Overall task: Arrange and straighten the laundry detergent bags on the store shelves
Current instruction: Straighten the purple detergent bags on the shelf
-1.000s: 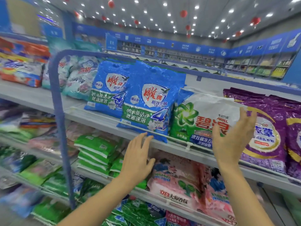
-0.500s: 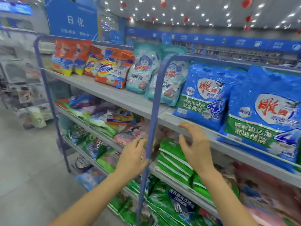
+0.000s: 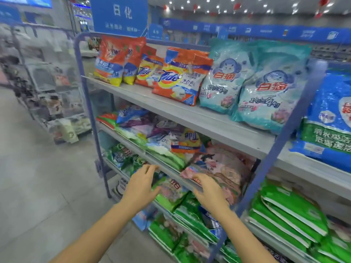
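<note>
The pink detergent bag [image 3: 222, 164] lies slumped flat on the middle shelf [image 3: 161, 165], just left of the blue upright post [image 3: 281, 149]. Its long axis runs back into the shelf and its near corner sags over the front rail. That corner is just ahead of the right hand [image 3: 209, 190], whose fingers are loosely curved and hold nothing (whether the tips already touch the plastic I cannot tell). The left hand [image 3: 141, 185] hovers further left, fingers spread and empty, in front of the mixed bags heaped on the shelf below. The right hand is clearly the nearer one. The likely move is to push or lift that overhanging end up and inward, away from the body.
</note>
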Tool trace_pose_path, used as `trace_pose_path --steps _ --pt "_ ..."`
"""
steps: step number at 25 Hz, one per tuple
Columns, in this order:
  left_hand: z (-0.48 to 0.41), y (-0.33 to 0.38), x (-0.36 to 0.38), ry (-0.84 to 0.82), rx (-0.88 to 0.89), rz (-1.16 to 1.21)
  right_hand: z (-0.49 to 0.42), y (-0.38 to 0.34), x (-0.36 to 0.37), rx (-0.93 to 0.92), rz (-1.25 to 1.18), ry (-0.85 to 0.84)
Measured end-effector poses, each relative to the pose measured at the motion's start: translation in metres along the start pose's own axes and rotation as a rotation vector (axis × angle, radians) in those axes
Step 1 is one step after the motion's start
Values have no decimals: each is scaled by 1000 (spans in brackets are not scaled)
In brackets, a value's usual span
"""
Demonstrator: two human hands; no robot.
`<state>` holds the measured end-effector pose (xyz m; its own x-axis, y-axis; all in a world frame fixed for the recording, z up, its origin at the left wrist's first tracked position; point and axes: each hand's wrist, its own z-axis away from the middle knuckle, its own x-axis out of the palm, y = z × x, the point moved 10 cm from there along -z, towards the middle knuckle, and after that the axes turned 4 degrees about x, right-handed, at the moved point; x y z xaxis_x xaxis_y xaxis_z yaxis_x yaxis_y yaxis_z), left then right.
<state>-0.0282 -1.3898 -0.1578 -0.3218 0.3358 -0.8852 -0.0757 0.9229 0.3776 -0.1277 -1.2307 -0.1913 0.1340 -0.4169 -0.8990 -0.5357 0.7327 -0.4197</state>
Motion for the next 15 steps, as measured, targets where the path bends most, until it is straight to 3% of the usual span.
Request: trace_pose_path --steps 4,8,13,15 --pt "-41 -42 13 -46 -8 4 -63 -3 31 76 -45 -36" --pt "-95 -83 11 -34 -10 21 -135 0 51 219 -248 -30" --pt "-160 -132 0 4 -10 22 -234 32 90 728 -1001 48" --pt "-177 -151 2 0 -21 37 -256 39 96 794 -1176 98"
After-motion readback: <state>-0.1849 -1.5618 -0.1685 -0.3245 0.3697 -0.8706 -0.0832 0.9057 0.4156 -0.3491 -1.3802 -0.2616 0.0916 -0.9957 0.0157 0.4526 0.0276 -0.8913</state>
